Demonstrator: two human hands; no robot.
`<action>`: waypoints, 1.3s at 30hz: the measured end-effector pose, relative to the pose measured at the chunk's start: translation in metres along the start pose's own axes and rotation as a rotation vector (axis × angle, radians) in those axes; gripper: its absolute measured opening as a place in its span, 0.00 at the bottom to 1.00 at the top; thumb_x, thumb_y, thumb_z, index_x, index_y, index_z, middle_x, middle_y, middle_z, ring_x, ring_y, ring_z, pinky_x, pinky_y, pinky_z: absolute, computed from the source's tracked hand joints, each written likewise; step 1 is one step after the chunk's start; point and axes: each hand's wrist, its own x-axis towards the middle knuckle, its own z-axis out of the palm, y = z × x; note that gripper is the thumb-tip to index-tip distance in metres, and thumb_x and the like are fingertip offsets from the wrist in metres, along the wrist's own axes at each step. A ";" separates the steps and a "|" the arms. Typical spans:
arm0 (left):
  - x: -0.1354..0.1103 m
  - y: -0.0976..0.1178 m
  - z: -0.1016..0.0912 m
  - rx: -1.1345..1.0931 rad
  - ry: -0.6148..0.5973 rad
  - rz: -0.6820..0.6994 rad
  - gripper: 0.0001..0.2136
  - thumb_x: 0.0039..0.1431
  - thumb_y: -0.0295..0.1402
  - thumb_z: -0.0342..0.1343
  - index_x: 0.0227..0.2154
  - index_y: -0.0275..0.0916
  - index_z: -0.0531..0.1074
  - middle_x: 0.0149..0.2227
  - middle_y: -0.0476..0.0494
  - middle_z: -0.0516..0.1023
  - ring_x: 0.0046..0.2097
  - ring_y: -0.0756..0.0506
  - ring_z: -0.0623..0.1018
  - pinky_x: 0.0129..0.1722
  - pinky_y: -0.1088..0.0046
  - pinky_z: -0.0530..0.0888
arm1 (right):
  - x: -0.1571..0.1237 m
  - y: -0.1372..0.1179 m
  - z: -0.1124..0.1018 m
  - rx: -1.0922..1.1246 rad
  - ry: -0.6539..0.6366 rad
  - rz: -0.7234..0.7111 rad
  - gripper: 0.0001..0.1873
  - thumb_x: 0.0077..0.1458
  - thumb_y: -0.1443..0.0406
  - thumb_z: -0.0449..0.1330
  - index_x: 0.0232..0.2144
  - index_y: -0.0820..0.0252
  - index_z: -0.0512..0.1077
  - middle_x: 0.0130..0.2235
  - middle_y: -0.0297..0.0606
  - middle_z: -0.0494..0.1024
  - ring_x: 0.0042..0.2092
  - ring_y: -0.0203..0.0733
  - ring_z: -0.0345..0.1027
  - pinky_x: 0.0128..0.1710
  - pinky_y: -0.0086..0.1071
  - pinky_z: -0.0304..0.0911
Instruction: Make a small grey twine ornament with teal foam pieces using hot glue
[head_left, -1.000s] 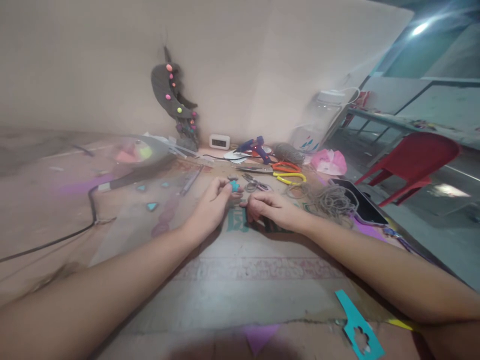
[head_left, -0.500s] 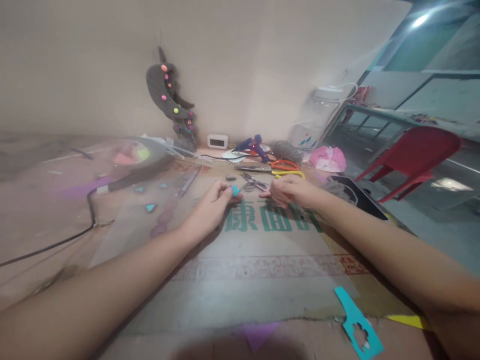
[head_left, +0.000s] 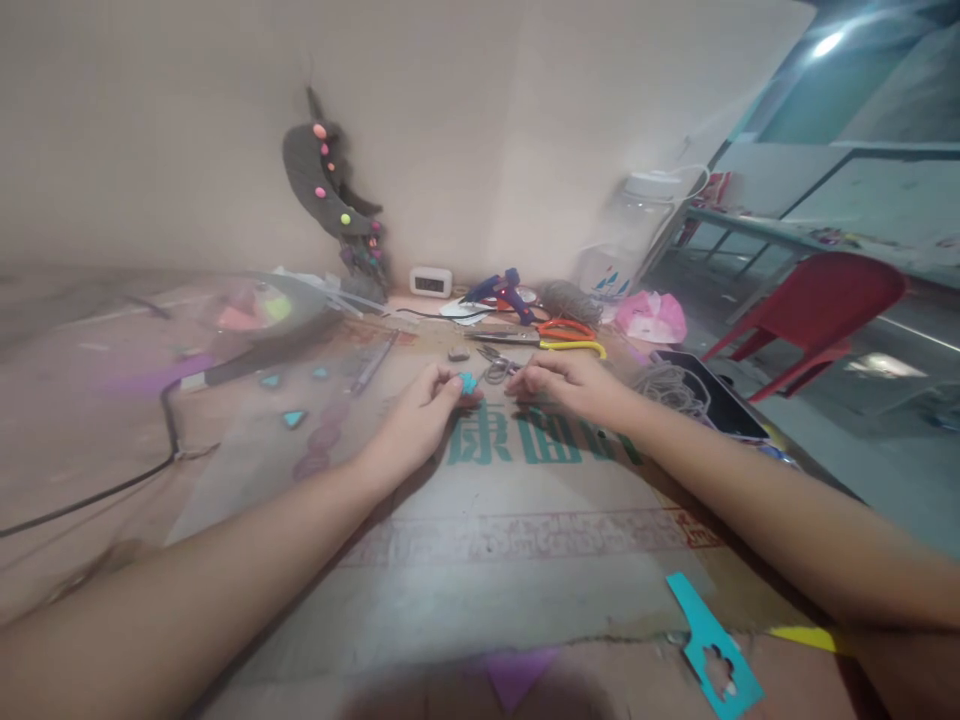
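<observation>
My left hand point(head_left: 429, 400) is closed, with a small teal paper flower point(head_left: 468, 383) pinched between thumb and fingertips. Just to its right, my right hand point(head_left: 559, 385) has its fingers loosely stretched toward the flower, and I see nothing in them. Small scissors point(head_left: 496, 366) lie behind the right fingertips, which partly cover their handles. Under both hands is a cardboard sheet point(head_left: 450, 580) printed with green characters. A teal paper strip point(head_left: 701, 630) with a flower-shaped hole lies at the front right. Several small teal scraps point(head_left: 293, 418) rest left of my left hand.
Large scissors point(head_left: 536, 339) with orange and yellow handles lie behind my hands. Farther back are a glue gun point(head_left: 501, 292), a white digital clock point(head_left: 430, 282), grey yarn point(head_left: 566, 300) and a clear jug point(head_left: 634, 225). At right stands a black tray point(head_left: 720, 395); a black cable point(head_left: 97, 497) crosses the left.
My right hand has loosened from a curled shape, its fingers stretching left over the small scissors' handles. The left hand still pinches the teal flower. The view has shifted slightly.
</observation>
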 end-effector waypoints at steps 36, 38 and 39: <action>0.011 -0.002 -0.007 -0.230 0.259 0.063 0.11 0.56 0.41 0.59 0.31 0.38 0.70 0.34 0.48 0.75 0.37 0.48 0.77 0.45 0.69 0.73 | -0.011 -0.012 0.013 0.428 -0.094 0.089 0.20 0.57 0.49 0.62 0.28 0.60 0.69 0.24 0.30 0.71 0.23 0.33 0.64 0.25 0.28 0.62; 0.011 -0.004 -0.008 -0.198 0.249 0.067 0.12 0.55 0.43 0.60 0.32 0.39 0.70 0.33 0.49 0.74 0.36 0.48 0.76 0.44 0.69 0.72 | -0.008 -0.012 0.008 0.310 0.019 0.085 0.15 0.55 0.53 0.63 0.31 0.60 0.72 0.25 0.30 0.71 0.25 0.33 0.64 0.27 0.28 0.62; 0.011 -0.004 -0.008 -0.180 0.251 0.065 0.13 0.55 0.44 0.60 0.32 0.39 0.70 0.32 0.50 0.74 0.36 0.48 0.75 0.42 0.69 0.72 | -0.005 -0.011 0.003 0.235 0.071 0.085 0.14 0.56 0.54 0.62 0.33 0.60 0.73 0.26 0.31 0.72 0.26 0.34 0.65 0.28 0.29 0.63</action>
